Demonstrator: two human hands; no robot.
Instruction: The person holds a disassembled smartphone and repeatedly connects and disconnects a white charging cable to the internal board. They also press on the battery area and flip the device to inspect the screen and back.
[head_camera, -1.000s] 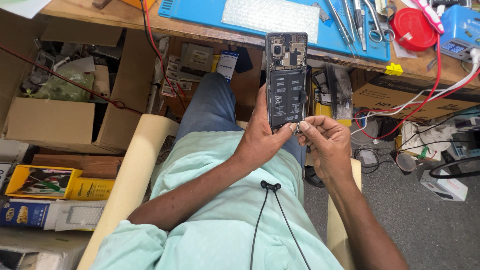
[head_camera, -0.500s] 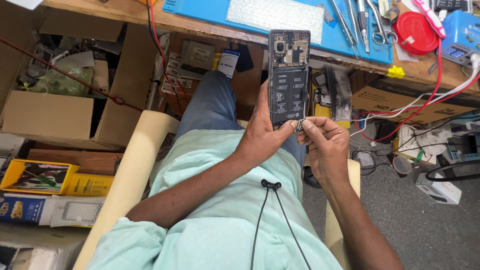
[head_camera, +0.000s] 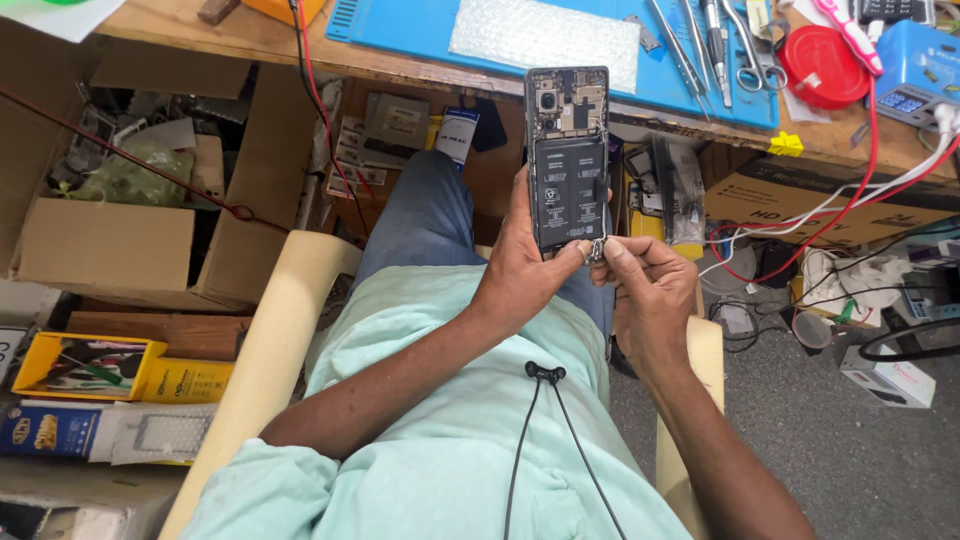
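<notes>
My left hand (head_camera: 522, 268) holds an opened smartphone (head_camera: 567, 150) upright above my lap, its back cover off so the dark battery and circuit boards show. The thumb presses near the phone's lower edge. My right hand (head_camera: 640, 283) pinches a small metal part (head_camera: 597, 249) at the bottom right corner of the phone, fingers closed on it. Both hands touch at the phone's lower end.
A wooden workbench edge carries a blue mat (head_camera: 420, 30), bubble wrap (head_camera: 545, 32), tweezers and scissors (head_camera: 745, 60), a red round tin (head_camera: 825, 68). An open cardboard box (head_camera: 110, 240) stands left, a yellow tray (head_camera: 80, 365) below it. Cables (head_camera: 800, 250) lie right.
The hands and phone stay together in the same grip; the view shifted slightly. The right fingers keep working at the phone's lower corner.
</notes>
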